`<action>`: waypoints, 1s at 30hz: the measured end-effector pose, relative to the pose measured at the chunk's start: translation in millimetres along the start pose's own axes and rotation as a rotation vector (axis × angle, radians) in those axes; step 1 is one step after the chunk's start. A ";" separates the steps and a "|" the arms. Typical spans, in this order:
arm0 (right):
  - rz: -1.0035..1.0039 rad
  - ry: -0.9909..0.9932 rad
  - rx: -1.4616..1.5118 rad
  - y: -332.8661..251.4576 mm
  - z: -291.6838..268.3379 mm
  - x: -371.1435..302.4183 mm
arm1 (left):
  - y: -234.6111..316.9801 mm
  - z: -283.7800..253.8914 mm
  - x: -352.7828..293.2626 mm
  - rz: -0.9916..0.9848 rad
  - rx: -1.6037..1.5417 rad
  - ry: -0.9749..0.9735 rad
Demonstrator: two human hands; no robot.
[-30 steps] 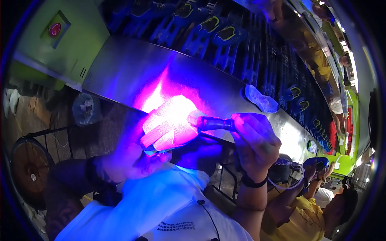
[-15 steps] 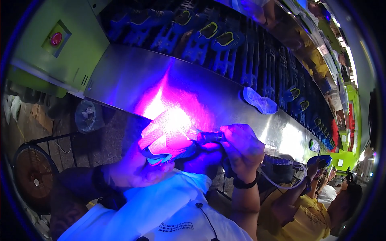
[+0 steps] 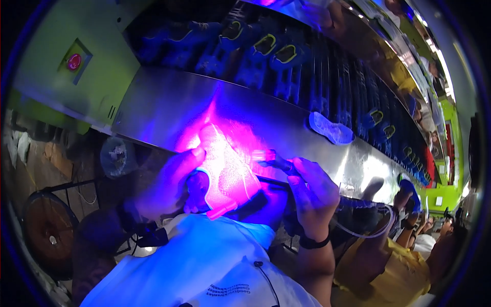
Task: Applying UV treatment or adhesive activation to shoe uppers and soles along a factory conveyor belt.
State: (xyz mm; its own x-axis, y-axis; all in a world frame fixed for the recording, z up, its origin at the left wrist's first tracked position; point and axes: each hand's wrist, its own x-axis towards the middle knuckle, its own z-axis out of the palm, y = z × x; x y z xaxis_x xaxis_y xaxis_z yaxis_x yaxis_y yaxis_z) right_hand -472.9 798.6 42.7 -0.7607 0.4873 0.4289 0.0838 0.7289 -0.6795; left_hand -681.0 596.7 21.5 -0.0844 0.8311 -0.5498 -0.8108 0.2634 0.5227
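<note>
A shoe (image 3: pixel 227 171), washed pink and white by strong purple light, is tilted in front of me over the near edge of a metal ledge (image 3: pixel 153 97). My left hand (image 3: pixel 171 176) is closed on its left side, the thumb lying along the upper and some fingers hidden. To the right, my right hand (image 3: pixel 316 197) grips a brush (image 3: pixel 279 161) by its dark handle. The pale bristles point left at the shoe's right edge; whether they touch it I cannot tell. Farther right on the ledge lies a bluish shoe sole (image 3: pixel 331 129).
Beyond the ledge runs a dark slatted conveyor (image 3: pixel 312 77) carrying several shoes (image 3: pixel 265 44). A green machine housing (image 3: pixel 46 82) with a red button (image 3: pixel 74 61) stands left. Below it are a plastic bag (image 3: pixel 116 157) and a fan (image 3: pixel 45 238). A person in yellow (image 3: pixel 383 266) works at the right.
The shoe has been turned in my left hand, so a different side of its upper faces up. My right hand has moved the brush slightly right and up, away from the shoe.
</note>
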 end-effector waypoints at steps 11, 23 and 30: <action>-0.064 0.007 -0.053 -1.7 -8.4 -2.3 | 25.9 14.3 6.9 0.212 0.324 0.131; -0.100 0.075 -0.092 31.9 -6.6 -27.5 | 20.0 0.6 38.1 0.138 0.273 0.089; 0.353 0.213 0.124 98.6 5.8 -66.4 | 37.5 8.9 123.7 0.349 0.317 0.084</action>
State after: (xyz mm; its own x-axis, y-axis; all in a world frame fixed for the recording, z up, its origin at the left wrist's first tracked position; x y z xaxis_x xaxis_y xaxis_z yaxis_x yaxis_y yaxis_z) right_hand -417.9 835.3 -56.2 -0.5484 0.7942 0.2617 0.2269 0.4426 -0.8676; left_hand -716.7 713.7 -21.1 -0.3769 0.8577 -0.3497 -0.5100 0.1230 0.8513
